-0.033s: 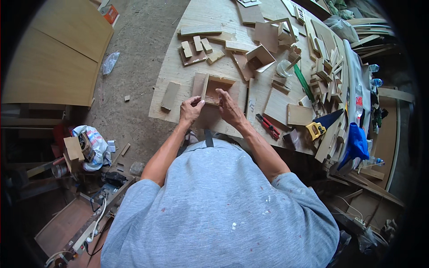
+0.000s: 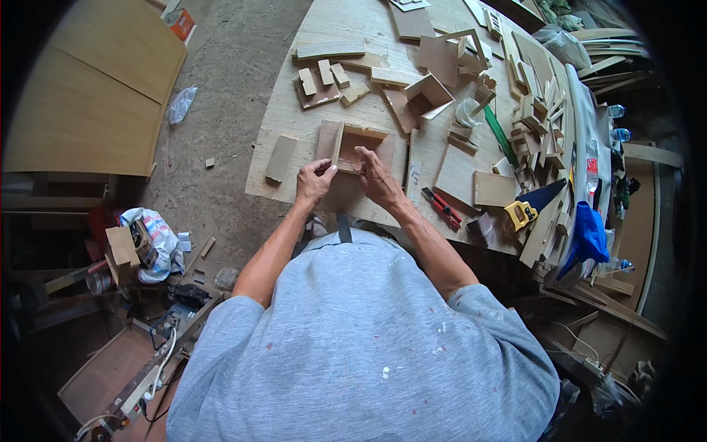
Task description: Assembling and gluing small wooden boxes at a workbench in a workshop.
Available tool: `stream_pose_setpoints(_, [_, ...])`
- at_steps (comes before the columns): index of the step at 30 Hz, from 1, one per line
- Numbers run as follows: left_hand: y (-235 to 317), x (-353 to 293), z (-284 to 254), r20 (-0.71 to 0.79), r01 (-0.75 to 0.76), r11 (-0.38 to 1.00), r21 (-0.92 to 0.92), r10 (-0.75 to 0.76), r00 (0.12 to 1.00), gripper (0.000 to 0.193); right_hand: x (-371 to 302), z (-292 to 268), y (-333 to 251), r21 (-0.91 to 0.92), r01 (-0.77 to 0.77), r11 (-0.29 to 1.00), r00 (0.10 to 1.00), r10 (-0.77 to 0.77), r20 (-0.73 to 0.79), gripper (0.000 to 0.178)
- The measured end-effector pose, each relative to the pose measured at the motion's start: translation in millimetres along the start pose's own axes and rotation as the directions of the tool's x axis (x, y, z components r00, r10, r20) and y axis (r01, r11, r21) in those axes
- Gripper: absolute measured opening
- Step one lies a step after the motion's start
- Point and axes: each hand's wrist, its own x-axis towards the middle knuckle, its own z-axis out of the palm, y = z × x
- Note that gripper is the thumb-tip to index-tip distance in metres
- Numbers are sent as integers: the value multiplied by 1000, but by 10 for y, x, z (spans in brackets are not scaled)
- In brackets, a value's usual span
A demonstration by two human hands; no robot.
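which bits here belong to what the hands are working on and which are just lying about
In the work:
small open wooden box
left hand, fingers at the box's left wall
right hand, at its near right side

Apparently just lying about:
yellow-handled saw
red-handled tool
clear jar
green strip

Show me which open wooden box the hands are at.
The nearer open box: the left hand holds its left wall, and the right hand is at its near side. The tilted box, farther back and rightward, is untouched.
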Motion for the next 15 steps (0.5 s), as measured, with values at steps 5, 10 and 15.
stream_pose_setpoints(5, [39,5,17,2,-7,1000,21,7,1000,40,6,65,108,-50,74,996,994,-78,-80,60])
stream_pose_setpoints(10, [-4,41,-32,29,-6,1000,23,5,1000,42,0,-72,4,-38,66,997,998,-65,14,78])
stream_pose_setpoints(15, [67,-25,-62,26,-264,908,327,270,962,55,-127,-287,24,-135,126,983,986,-138,-89,98])
